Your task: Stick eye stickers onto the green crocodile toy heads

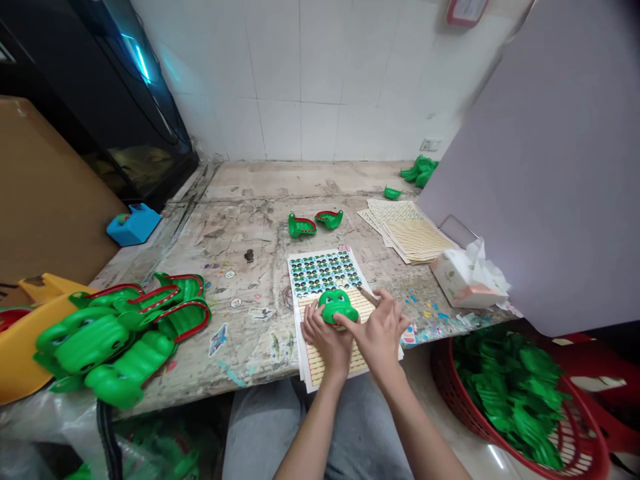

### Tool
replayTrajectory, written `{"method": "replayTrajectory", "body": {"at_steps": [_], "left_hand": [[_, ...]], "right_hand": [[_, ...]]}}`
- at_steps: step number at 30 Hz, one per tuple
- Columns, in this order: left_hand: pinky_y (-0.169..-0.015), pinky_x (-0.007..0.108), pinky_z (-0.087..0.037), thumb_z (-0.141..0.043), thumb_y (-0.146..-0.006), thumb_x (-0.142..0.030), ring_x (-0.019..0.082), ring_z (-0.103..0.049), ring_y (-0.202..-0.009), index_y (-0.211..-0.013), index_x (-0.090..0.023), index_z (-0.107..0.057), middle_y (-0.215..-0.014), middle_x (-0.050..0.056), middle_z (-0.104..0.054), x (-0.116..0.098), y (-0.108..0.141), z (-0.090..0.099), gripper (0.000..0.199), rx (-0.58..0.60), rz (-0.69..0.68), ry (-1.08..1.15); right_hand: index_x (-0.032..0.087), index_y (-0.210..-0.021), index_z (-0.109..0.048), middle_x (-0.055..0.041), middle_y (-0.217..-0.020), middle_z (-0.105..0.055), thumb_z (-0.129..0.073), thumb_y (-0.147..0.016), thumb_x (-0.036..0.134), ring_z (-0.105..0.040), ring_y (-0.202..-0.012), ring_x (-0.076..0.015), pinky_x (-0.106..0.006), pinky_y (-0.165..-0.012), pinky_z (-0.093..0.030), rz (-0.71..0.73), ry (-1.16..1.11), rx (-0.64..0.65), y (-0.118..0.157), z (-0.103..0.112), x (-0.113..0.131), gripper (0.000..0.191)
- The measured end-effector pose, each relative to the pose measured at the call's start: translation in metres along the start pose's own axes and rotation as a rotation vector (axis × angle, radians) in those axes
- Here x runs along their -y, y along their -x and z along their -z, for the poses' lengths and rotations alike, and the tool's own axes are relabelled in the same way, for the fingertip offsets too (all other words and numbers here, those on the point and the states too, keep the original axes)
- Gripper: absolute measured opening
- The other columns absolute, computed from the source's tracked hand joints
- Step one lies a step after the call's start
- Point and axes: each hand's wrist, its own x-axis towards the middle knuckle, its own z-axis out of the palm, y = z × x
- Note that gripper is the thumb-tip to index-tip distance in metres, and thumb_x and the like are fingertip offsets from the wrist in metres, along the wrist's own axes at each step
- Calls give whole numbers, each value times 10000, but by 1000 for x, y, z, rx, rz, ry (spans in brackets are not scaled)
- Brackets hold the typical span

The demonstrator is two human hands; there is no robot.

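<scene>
My left hand (327, 340) cups a green plastic crocodile toy head (338, 307) from below and holds it over a sticker sheet. The sheet (325, 273) has rows of round eye stickers on blue-green, with a striped cream sheet (340, 360) beneath it. My right hand (381, 332) presses a finger against the crocodile's snout side. A thin pointed tool (367, 296) sticks out from between its fingers, and its exact kind cannot be made out. Two loose green crocodile pieces (315, 223) lie on the stained worktable farther ahead.
A heap of large green crocodile toys (113, 340) sits at the table's left edge by a yellow bin (30, 340). A red basket (505, 407) full of green parts stands on the floor at right. Stacked sheets (407, 230), a tissue box (467, 277) and a grey board (540, 160) are at right.
</scene>
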Motion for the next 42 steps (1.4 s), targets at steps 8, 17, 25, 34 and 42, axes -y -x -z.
{"method": "replayTrajectory", "body": {"at_steps": [8,17,25,34,42], "left_hand": [[-1032,507,-272,-708,-579,-566,314,-447,-1215,-1061,-172,-439,-1207,165,-548,-5,-2,4,678,9,16,-48],[-1031,509,-270,-710,-582,-566,325,-452,-1212,-1064,-181,-430,-1204,151,-552,-5,-2,3,678,-5,-6,-52],[-1040,485,-254,-700,-590,-559,308,-447,-1222,-1061,-189,-431,-1197,143,-562,-6,-3,2,657,4,1,-48],[-1054,488,-245,-679,-598,-574,300,-444,-1227,-1053,-187,-434,-1198,152,-557,-8,-2,3,646,30,35,-83],[-1039,483,-267,-713,-581,-541,298,-455,-1214,-1054,-189,-431,-1199,134,-564,-7,-3,2,654,9,16,-50]], "right_hand": [[186,-691,-560,-47,-759,-616,-408,-892,447,-478,-884,-216,-353,-847,-265,145,-164,318,-89,-57,-61,363],[183,-689,-559,-27,-725,-627,-593,-808,344,-480,-868,-203,-329,-817,-260,168,-140,305,-97,-90,-94,203],[187,-714,-555,-28,-745,-636,-595,-823,337,-477,-874,-206,-325,-792,-261,214,-67,317,-97,-91,-92,189],[187,-725,-580,-19,-791,-663,-654,-735,398,-486,-878,-206,-336,-832,-275,215,-147,439,-98,-82,-87,224],[183,-737,-635,-31,-711,-632,-658,-703,493,-532,-668,-160,-290,-650,-403,-135,-729,375,-55,-17,-58,313]]}}
